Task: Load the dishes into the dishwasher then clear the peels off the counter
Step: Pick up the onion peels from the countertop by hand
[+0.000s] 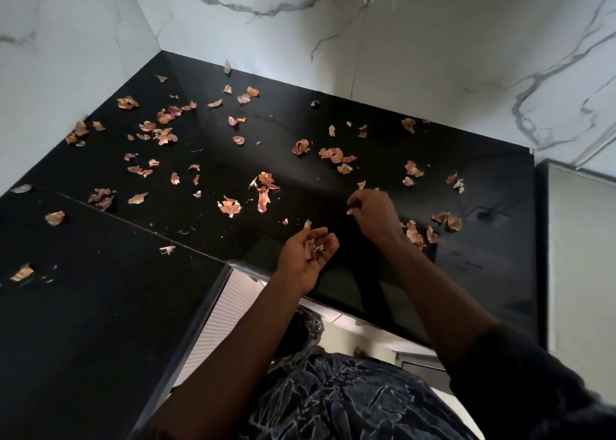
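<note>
At frame centre, peels barely cleared.
One pinched by right hand, few cupped in left hand; counter mostly littered.

The table fills the corner between two walls, with one arm along the left wall and the other along the back wall. Peels lie scattered over most of it, thickest toward the back left corner, with single ones down the left arm. At the inner front edge the left hand lies palm up, cupping a few peels. Just behind and to its right is the right hand, its fingers pinching one. More peels lie just right of that wrist.
</note>
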{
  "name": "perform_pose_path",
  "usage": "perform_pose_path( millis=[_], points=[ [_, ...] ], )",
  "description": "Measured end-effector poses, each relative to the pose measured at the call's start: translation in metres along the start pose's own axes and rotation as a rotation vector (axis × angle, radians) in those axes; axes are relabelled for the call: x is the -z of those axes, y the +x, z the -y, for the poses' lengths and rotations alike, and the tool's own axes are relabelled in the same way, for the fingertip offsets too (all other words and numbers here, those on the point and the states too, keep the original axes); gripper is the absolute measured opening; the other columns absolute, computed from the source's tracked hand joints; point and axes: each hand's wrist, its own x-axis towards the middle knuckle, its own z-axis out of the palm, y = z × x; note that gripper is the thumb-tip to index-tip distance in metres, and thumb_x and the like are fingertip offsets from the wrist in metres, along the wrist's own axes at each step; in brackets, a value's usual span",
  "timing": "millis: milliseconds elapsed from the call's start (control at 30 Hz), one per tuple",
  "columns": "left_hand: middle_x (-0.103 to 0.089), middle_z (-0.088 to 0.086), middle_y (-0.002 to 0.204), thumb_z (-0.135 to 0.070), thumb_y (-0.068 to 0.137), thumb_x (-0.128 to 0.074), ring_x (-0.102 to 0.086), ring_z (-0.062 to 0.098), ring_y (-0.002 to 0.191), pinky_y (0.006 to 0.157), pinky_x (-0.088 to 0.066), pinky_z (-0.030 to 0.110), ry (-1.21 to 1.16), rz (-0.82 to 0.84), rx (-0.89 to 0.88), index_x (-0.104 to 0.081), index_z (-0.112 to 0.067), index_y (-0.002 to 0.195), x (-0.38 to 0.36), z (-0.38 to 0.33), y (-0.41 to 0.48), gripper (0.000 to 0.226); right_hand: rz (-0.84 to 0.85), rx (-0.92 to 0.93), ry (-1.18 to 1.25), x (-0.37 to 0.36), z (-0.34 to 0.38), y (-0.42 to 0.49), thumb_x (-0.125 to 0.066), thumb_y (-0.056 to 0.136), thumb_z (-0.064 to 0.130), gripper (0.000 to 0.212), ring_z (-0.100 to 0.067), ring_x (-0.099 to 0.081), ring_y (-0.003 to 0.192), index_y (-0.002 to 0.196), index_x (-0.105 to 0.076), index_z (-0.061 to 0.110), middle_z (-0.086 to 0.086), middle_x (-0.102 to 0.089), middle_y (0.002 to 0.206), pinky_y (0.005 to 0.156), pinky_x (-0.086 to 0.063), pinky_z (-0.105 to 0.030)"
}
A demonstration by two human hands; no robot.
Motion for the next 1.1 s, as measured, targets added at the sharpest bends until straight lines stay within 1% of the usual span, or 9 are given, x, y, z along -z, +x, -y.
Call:
perform_pose_path(
  millis=[133, 333, 400, 500, 600, 700, 800, 900, 1100],
  points=[
    [-0.068, 0.019, 0.088, -0.032, 0.106, -0.047, -0.069, 0.026, 0.085, 0.067, -0.062, 0.031, 0.011, 0.004, -0.01, -0.065, 0.005, 0.095, 0.003, -0.005, -0.002, 0.042, 0.077, 0.055, -0.239, -0.016, -0.001, 0.002, -0.062, 0.096, 0.013, 0.026, -0.018, -0.06, 0.107, 0.121, -0.066, 0.018, -0.005, -0.058, 0.123, 0.083, -0.048, -0.027],
    [-0.067, 0.02, 0.088, -0.033, 0.106, -0.047, -0.068, 0.026, 0.084, 0.064, -0.062, 0.031, -0.028, 0.001, -0.01, -0.064, 0.006, 0.098, 0.007, -0.009, -0.004, 0.043, 0.091, 0.144, -0.281, -0.023, 0.0, -0.009, -0.059, 0.096, 0.016, 0.012, -0.016, -0.061, 0.096, 0.105, -0.067, 0.019, -0.002, -0.059, 0.107, 0.081, -0.054, -0.032],
    [-0.068, 0.02, 0.087, -0.033, 0.106, -0.048, -0.069, 0.026, 0.085, 0.064, -0.062, 0.031, -0.033, 0.002, -0.007, -0.064, 0.006, 0.098, 0.009, -0.009, -0.004, 0.043, 0.112, 0.136, -0.222, -0.023, -0.005, -0.012, -0.06, 0.096, 0.018, 0.009, -0.013, -0.06, 0.094, 0.101, -0.067, 0.022, 0.001, -0.059, 0.103, 0.082, -0.053, -0.032],
    [-0.069, 0.02, 0.087, -0.033, 0.106, -0.048, -0.069, 0.026, 0.086, 0.064, -0.062, 0.031, -0.034, 0.01, -0.011, -0.065, 0.006, 0.098, 0.011, -0.009, -0.004, 0.043, 0.049, 0.029, 0.045, -0.012, -0.015, -0.017, -0.066, 0.093, 0.013, 0.011, -0.002, -0.059, 0.088, 0.098, -0.067, 0.023, 0.008, -0.062, 0.1, 0.084, -0.052, -0.027],
    [-0.068, 0.02, 0.09, -0.033, 0.106, -0.048, -0.069, 0.027, 0.087, 0.065, -0.062, 0.031, -0.043, 0.008, -0.012, -0.065, 0.006, 0.098, 0.012, -0.008, -0.004, 0.043, -0.026, -0.049, 0.228, 0.003, -0.016, -0.024, -0.066, 0.093, 0.012, 0.012, -0.002, -0.061, 0.091, 0.1, -0.066, 0.022, 0.009, -0.063, 0.102, 0.08, -0.049, -0.022],
    [-0.068, 0.02, 0.091, -0.033, 0.106, -0.048, -0.069, 0.026, 0.087, 0.066, -0.062, 0.031, -0.038, 0.008, -0.005, -0.065, 0.006, 0.099, 0.012, -0.006, -0.001, 0.043, -0.017, -0.013, 0.264, 0.008, -0.006, -0.029, -0.065, 0.093, 0.012, 0.013, -0.003, -0.062, 0.092, 0.101, -0.065, 0.023, 0.01, -0.063, 0.102, 0.083, -0.051, -0.023],
    [-0.069, 0.019, 0.092, -0.034, 0.105, -0.049, -0.07, 0.026, 0.087, 0.067, -0.062, 0.031, -0.021, 0.013, -0.002, -0.066, 0.005, 0.099, 0.01, -0.003, 0.003, 0.043, 0.03, 0.037, 0.142, -0.005, 0.003, -0.028, -0.064, 0.094, 0.012, 0.02, -0.003, -0.062, 0.099, 0.11, -0.066, 0.024, 0.009, -0.064, 0.11, 0.093, -0.051, -0.027],
    [-0.068, 0.019, 0.092, -0.034, 0.105, -0.049, -0.07, 0.025, 0.086, 0.067, -0.062, 0.031, -0.021, 0.02, 0.005, -0.065, 0.005, 0.1, 0.008, 0.0, 0.005, 0.043, 0.086, 0.035, -0.048, -0.023, 0.004, -0.024, -0.065, 0.094, 0.016, 0.029, -0.011, -0.059, 0.107, 0.123, -0.064, 0.02, 0.001, -0.059, 0.122, 0.09, -0.048, -0.026],
    [-0.068, 0.02, 0.091, -0.035, 0.105, -0.049, -0.068, 0.026, 0.087, 0.066, -0.062, 0.03, -0.017, 0.007, 0.011, -0.064, 0.005, 0.101, 0.004, -0.001, 0.004, 0.042, 0.056, 0.143, -0.23, -0.035, 0.007, -0.027, -0.06, 0.094, 0.01, 0.016, -0.018, -0.062, 0.094, 0.105, -0.069, 0.017, -0.002, -0.06, 0.106, 0.078, -0.053, -0.031]
  ],
)
